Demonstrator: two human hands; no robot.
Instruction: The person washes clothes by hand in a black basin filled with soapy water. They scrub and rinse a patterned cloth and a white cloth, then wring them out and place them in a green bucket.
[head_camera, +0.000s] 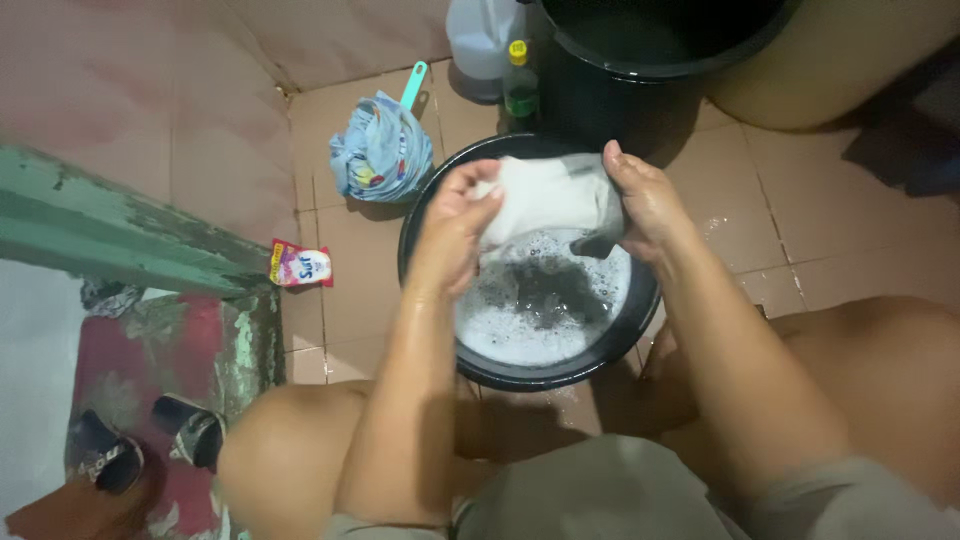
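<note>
Gripping a wet white cloth from both sides, fingers curled and pressed into the fabric; left hand bunches the cloth's left edge, fingertips pinching a fold near the top; right hand wraps the right edge, thumb up, fingers closed round the cloth; a darker grey corner hangs below the right palm; cloth held just above a black basin on the floor, between the person's bare knees; basin holds soapy water, white foam round the rim, dark patch in the middle; both forearms wet; left of the basin, a bunched blue patterned cloth lies on the floor tiles, a teal handle sticking out behind it; a small pink and red sachet lies nearer the green painted step; behind the basin stand a small green bottle with yellow cap, a clear plastic jug and a large black tub; sandals on a red mat at lower left.
</note>
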